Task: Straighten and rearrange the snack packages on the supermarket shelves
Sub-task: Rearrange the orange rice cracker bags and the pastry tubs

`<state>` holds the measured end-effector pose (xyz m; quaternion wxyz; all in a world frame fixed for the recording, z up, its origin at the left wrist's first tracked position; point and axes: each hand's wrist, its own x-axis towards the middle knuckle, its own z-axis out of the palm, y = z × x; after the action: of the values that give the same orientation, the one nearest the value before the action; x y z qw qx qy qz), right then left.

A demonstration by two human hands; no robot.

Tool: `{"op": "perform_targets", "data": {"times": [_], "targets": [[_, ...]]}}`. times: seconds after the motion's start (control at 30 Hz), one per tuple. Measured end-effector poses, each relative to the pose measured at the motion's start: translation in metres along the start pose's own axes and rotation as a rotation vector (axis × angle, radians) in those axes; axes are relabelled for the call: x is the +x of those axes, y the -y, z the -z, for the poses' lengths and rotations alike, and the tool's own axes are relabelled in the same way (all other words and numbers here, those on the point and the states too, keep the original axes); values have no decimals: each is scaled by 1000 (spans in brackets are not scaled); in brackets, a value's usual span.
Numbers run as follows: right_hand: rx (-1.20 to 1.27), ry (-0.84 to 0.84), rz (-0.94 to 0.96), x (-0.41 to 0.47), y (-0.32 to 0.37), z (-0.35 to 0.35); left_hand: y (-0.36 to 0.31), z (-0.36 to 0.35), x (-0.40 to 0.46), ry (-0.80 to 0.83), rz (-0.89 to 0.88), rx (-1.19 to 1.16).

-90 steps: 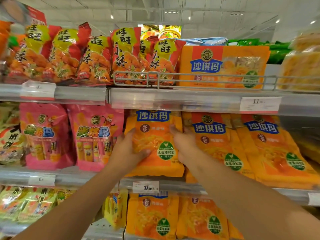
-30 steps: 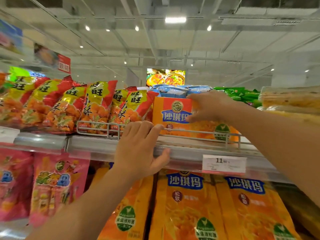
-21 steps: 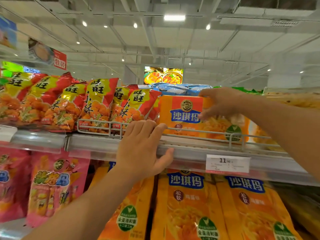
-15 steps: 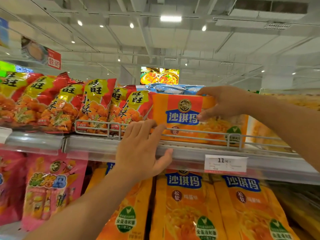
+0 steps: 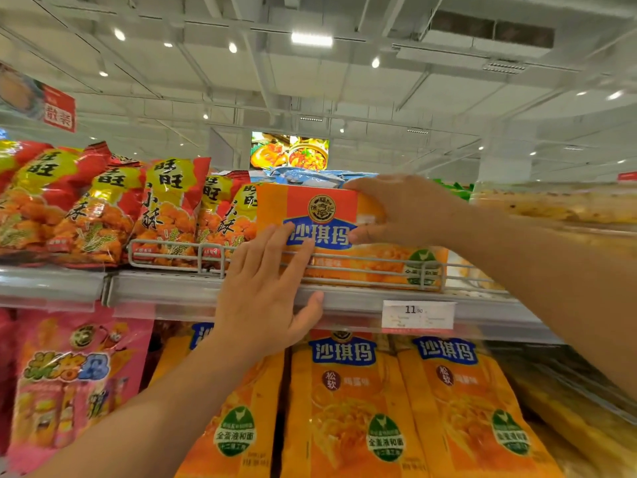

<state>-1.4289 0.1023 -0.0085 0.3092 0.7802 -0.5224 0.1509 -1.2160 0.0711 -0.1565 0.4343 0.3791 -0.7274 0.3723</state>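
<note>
An orange snack package with a red top band and blue label (image 5: 320, 215) stands on the top shelf behind a grey wire rail (image 5: 344, 267). My right hand (image 5: 400, 210) grips its upper right edge, fingers over the top and thumb on the front. My left hand (image 5: 269, 288) lies with straight fingers against the package's lower left front and the rail, its thumb under the shelf edge (image 5: 348, 300). Red and yellow snack bags (image 5: 165, 208) lean in a row to the left of the package.
Tall orange packages (image 5: 344, 408) fill the shelf below, with pink packages (image 5: 69, 374) to their left. A white price tag (image 5: 417, 313) hangs on the shelf edge. Pale yellow packs (image 5: 551, 205) lie at the top right. Blue bags (image 5: 310, 175) lie behind the orange package.
My right hand has slid the orange package leftward along the top shelf toward the red bags. My left hand has risen from the shelf edge to touch the package's front.
</note>
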Motion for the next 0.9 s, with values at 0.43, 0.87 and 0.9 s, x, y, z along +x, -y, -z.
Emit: {"op": "perform_targets", "data": {"times": [0.43,0.87,0.9], "targets": [[87,-146,-196,-175,-29,-65,-77,-15,17,-67,-207,-190],[-62,-85,-374,-276,-175,-52,-244,-56,68,109,-308,-221],[-55,-89,-366,-280,-187,-54,-259,-60,71,106,-297,-219]]}}
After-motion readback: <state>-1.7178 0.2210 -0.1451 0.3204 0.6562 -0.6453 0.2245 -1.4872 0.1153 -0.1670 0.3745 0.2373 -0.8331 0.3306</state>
